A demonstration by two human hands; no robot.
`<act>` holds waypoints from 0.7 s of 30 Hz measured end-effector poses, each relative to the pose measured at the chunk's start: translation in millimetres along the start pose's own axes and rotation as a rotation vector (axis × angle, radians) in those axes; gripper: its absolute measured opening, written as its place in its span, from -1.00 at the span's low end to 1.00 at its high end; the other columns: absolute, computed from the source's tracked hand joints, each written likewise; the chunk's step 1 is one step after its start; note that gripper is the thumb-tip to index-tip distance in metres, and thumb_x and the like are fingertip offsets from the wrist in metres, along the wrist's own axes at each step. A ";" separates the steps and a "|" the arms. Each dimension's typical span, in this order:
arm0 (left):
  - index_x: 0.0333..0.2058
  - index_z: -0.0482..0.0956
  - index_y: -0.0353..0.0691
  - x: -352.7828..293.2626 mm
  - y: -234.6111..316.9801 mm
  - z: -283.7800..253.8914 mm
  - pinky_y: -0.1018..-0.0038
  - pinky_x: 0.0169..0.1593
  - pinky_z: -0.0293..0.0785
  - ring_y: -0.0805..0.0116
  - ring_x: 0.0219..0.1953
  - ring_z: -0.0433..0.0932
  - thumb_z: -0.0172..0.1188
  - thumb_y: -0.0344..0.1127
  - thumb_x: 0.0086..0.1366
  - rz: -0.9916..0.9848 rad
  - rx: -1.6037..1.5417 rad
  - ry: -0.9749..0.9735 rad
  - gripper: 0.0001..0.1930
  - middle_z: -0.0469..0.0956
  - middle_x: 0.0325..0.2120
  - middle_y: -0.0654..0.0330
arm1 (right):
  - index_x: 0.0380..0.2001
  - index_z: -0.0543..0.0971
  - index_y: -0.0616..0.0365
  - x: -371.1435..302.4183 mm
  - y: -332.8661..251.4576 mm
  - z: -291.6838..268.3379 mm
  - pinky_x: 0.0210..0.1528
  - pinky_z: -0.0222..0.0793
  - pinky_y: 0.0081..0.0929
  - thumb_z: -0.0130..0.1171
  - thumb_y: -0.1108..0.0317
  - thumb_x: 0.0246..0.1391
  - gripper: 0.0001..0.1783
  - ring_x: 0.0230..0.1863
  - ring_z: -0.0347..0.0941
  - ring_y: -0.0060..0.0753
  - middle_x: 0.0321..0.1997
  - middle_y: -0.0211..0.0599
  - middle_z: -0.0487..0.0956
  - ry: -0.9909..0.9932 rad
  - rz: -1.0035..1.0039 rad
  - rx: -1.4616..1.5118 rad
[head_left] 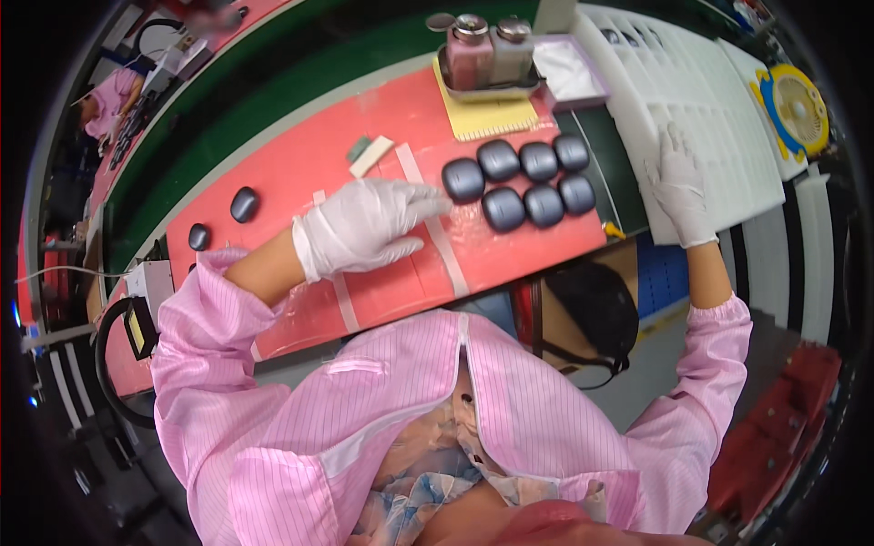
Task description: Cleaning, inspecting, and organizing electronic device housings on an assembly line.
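Note:
My left hand (369, 227), in a white glove, hovers over or rests on the pink mat, its fingers stretched to the right and thumb apart. It appears to hold nothing. Its fingertips are close to the leftmost of several glossy, rounded, dark blue-grey cases (463, 180), which stand in two rows. My right hand (680, 187), also gloved, lies with fingers extended against the near-left edge of a white foam tray (728, 136) with rows of slots. Whether the right fingertips touch the tray's rim or reach inside is hard to tell. A few dark cases sit in the tray's far slots.
Two more dark cases (244, 205) lie at the left of the pink mat (401, 282). Small green and cream blocks (371, 157) lie beyond my left hand. Pump bottles (469, 55) stand in a holder on a yellow notepad (492, 118). A yellow-blue fan (792, 109) is far right.

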State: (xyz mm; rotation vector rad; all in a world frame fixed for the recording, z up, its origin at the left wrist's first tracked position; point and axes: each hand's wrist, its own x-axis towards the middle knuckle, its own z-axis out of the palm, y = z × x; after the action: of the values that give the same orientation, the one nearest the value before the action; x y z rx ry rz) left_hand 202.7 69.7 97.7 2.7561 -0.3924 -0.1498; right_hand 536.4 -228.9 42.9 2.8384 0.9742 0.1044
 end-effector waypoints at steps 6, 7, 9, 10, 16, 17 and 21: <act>-0.02 0.40 -0.32 47.0 0.3 53.6 0.25 -0.14 0.47 0.04 -0.18 0.51 0.19 -0.38 0.05 0.189 0.147 0.327 -0.54 0.48 -0.19 0.03 | 0.05 0.44 0.18 -76.4 -61.0 -22.2 0.10 0.29 -0.18 0.11 0.44 0.04 -0.56 0.04 0.39 0.04 -0.05 -0.05 0.51 0.532 -0.212 0.380; 0.03 0.37 -0.32 53.2 -2.2 56.5 0.26 -0.07 0.47 0.02 -0.13 0.50 0.19 -0.40 0.07 0.075 0.167 0.309 -0.50 0.47 -0.12 0.01 | -0.08 0.52 0.19 -85.9 -77.1 -24.5 0.07 0.31 -0.20 0.14 0.42 0.03 -0.67 0.01 0.41 0.02 -0.11 -0.08 0.53 0.553 -0.284 0.454; 0.10 0.32 -0.31 58.6 -8.7 61.8 0.26 0.02 0.44 -0.01 -0.06 0.46 0.19 -0.41 0.10 -0.103 0.119 0.240 -0.46 0.44 -0.05 -0.03 | -0.14 0.55 0.21 -98.6 -112.8 -19.3 0.09 0.31 -0.20 0.19 0.36 0.01 -0.69 0.04 0.39 0.03 -0.09 -0.09 0.52 0.634 -0.327 0.301; 0.10 0.32 -0.31 56.1 -7.8 63.3 0.26 0.02 0.44 -0.01 -0.06 0.46 0.19 -0.41 0.10 -0.090 0.122 0.236 -0.46 0.44 -0.05 -0.03 | -0.14 0.54 0.22 -103.1 -129.9 -15.4 0.18 0.22 -0.15 0.19 0.28 0.01 -0.65 0.16 0.30 0.04 0.02 -0.06 0.47 0.611 -0.322 0.285; 0.00 0.39 -0.18 53.0 -12.6 41.8 0.23 -0.04 0.38 0.01 -0.09 0.42 0.31 -0.33 -0.01 -0.105 0.206 0.071 -0.46 0.42 -0.18 0.03 | -0.04 0.48 0.18 -119.0 -160.9 2.1 0.33 -0.05 -0.01 0.16 0.20 0.03 -0.56 0.32 0.10 0.01 0.16 -0.01 0.37 0.507 -0.218 0.054; -0.09 0.42 -0.16 47.2 -23.3 41.3 0.21 -0.09 0.36 0.05 -0.13 0.44 0.34 -0.29 -0.03 -0.077 0.161 0.068 -0.52 0.42 -0.26 0.05 | -0.01 0.46 0.16 -121.4 -164.3 0.0 0.32 -0.02 -0.03 0.18 0.23 0.02 -0.55 0.26 0.16 0.01 0.08 -0.02 0.40 0.490 -0.258 0.154; -0.13 0.49 -0.19 38.6 -42.6 28.5 0.23 -0.07 0.37 0.04 -0.12 0.45 0.35 -0.25 -0.01 -0.063 0.128 -0.106 -0.57 0.46 -0.25 0.04 | 0.01 0.42 0.15 -136.3 -172.3 -1.8 0.05 0.24 -0.15 0.24 0.32 -0.03 -0.50 -0.09 0.37 -0.01 -0.21 -0.12 0.44 0.389 -0.293 0.467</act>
State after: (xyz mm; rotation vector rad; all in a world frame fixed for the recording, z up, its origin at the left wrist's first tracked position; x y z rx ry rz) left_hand 245.9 87.6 53.9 2.8961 -0.3547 -0.2974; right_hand 324.4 -178.0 15.4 3.1026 1.6812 0.4677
